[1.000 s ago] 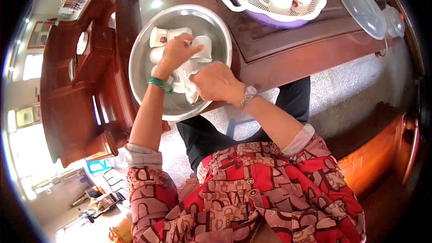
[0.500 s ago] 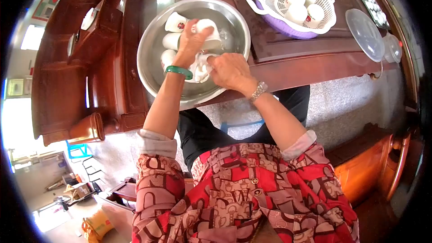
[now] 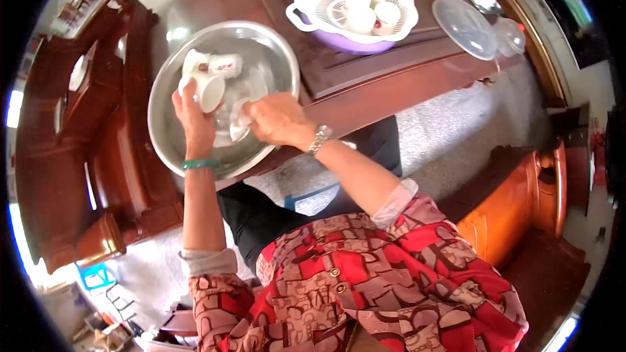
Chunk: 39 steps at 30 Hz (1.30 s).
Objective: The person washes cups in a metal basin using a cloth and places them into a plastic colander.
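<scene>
My left hand [image 3: 195,120], with a green bangle at its wrist, is closed around a white cup [image 3: 210,94] over the metal basin [image 3: 154,124]. The cup is tilted, its mouth turned toward my right hand [image 3: 280,119]. That hand, a watch on its wrist, pinches a wet white cloth [image 3: 239,132] just below and right of the cup. Water stands in the basin. Beyond the held cup lies another white cup [image 3: 225,65] with a red print, on its side, and more white ware beside it is partly hidden.
A white strainer basket [image 3: 301,21] holding several white cups sits in a purple basin [image 3: 352,42] on the dark wooden table [image 3: 339,109]. A clear plastic lid [image 3: 464,29] lies at the right edge. Wooden furniture [image 3: 124,150] stands left.
The view has swung, shifting the scene left. My left hand has brought its cup toward the basin's near left side and turned the mouth toward my right hand, which still holds the cloth.
</scene>
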Each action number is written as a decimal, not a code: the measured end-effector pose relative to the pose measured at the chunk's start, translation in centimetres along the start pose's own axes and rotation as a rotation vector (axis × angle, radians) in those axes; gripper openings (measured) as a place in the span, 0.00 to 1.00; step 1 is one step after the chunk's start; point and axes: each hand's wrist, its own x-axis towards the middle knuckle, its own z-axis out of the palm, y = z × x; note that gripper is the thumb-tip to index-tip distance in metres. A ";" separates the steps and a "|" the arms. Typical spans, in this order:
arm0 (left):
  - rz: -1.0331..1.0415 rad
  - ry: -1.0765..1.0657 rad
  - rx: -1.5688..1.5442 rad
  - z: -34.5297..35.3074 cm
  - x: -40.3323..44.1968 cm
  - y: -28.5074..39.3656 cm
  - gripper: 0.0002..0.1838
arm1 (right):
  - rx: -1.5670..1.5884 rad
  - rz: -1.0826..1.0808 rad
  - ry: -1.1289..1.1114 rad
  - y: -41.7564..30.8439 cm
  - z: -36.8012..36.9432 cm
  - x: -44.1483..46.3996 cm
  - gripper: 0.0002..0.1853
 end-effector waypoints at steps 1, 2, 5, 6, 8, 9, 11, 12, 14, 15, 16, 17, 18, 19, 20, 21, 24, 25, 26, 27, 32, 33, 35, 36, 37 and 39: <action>0.047 -0.020 0.038 -0.4 -0.3 -0.5 0.20 | -0.010 -0.016 0.006 0.1 0.2 0.2 0.04; 0.025 0.000 0.018 -0.6 -0.2 -1.0 0.20 | -0.023 -0.012 0.007 0.2 0.2 0.1 0.04; -0.107 -0.032 -0.063 -1.4 0.1 -1.8 0.19 | 0.039 -0.016 0.004 0.2 0.3 0.2 0.03; -0.107 -0.022 -0.067 -1.6 0.2 -2.0 0.19 | 0.038 -0.023 -0.004 0.2 0.2 0.3 0.03; -0.265 -0.161 -0.179 -1.2 0.0 -1.3 0.21 | 0.040 0.007 0.039 0.2 0.1 0.4 0.06; -0.357 -0.077 -0.277 -1.8 -0.2 -0.9 0.21 | 0.072 0.093 0.066 0.0 0.1 0.5 0.11; -0.456 -0.036 -0.454 -0.6 0.1 -0.8 0.22 | 0.247 0.114 0.094 0.6 0.4 0.7 0.13; -0.460 -0.049 -0.524 -0.8 0.2 -0.8 0.23 | 0.356 0.121 0.085 0.9 0.3 0.7 0.12; -0.462 -0.082 -0.639 -1.6 0.9 -1.9 0.26 | 0.523 0.103 0.193 1.3 1.3 1.0 0.10; -0.484 -0.089 -0.697 -1.9 1.0 -2.2 0.28 | 0.557 0.113 0.183 1.6 1.6 0.9 0.10; -0.442 -0.220 -0.666 -2.6 1.3 -2.7 0.28 | 0.586 0.128 0.177 1.4 1.3 0.8 0.10; -0.439 -0.326 -0.730 -3.2 1.7 -3.2 0.28 | 0.544 0.091 0.159 1.2 1.1 0.8 0.10; -0.436 -0.437 -0.791 -3.6 2.0 -3.8 0.28 | 0.542 0.087 0.149 1.1 0.9 0.8 0.10; -0.434 -0.432 -0.797 -3.3 1.7 -3.3 0.28 | 0.420 0.080 0.136 0.9 0.7 0.8 0.09; -0.432 -0.357 -0.734 -2.5 1.1 -2.3 0.28 | 0.298 0.072 0.123 0.8 0.6 0.8 0.09; -0.430 -0.282 -0.671 -2.1 0.7 -1.8 0.28 | 0.296 0.071 0.117 0.7 0.5 0.8 0.09; -0.529 -0.575 -0.872 -3.5 2.0 -3.1 0.27 | 0.212 0.085 0.117 0.5 0.6 0.8 0.10; -0.520 -0.519 -0.867 -3.3 1.6 -2.9 0.24 | 0.199 0.092 0.110 0.5 0.6 0.9 0.10; -0.518 -0.512 -0.871 -2.8 1.3 -2.5 0.24 | 0.187 0.099 0.103 0.5 0.6 0.9 0.10; -0.491 -0.385 -0.836 -2.2 1.0 -2.1 0.23 | 0.186 0.097 0.096 0.4 0.6 0.9 0.10; -0.400 -0.201 -0.724 -1.5 -0.1 -0.7 0.20 | 0.134 0.074 0.086 0.6 0.7 0.8 0.11; -0.399 -0.200 -0.726 -1.5 -0.1 -0.8 0.20 | 0.133 0.073 0.085 0.9 0.9 0.8 0.11; -0.377 -0.209 -0.718 -1.7 0.1 -1.2 0.21 | 0.407 0.120 0.099 1.2 1.1 0.9 0.10; -0.376 -0.208 -0.719 -1.8 0.2 -1.4 0.21 | 0.406 0.119 0.099 1.3 0.9 0.9 0.10; -0.372 -0.178 -0.658 -1.8 0.4 -1.7 0.21 | 0.612 0.202 0.096 0.8 0.2 0.9 0.10; -0.365 -0.151 -0.603 -1.6 0.4 -1.6 0.22 | 0.925 0.330 0.157 -0.7 -1.3 1.0 0.09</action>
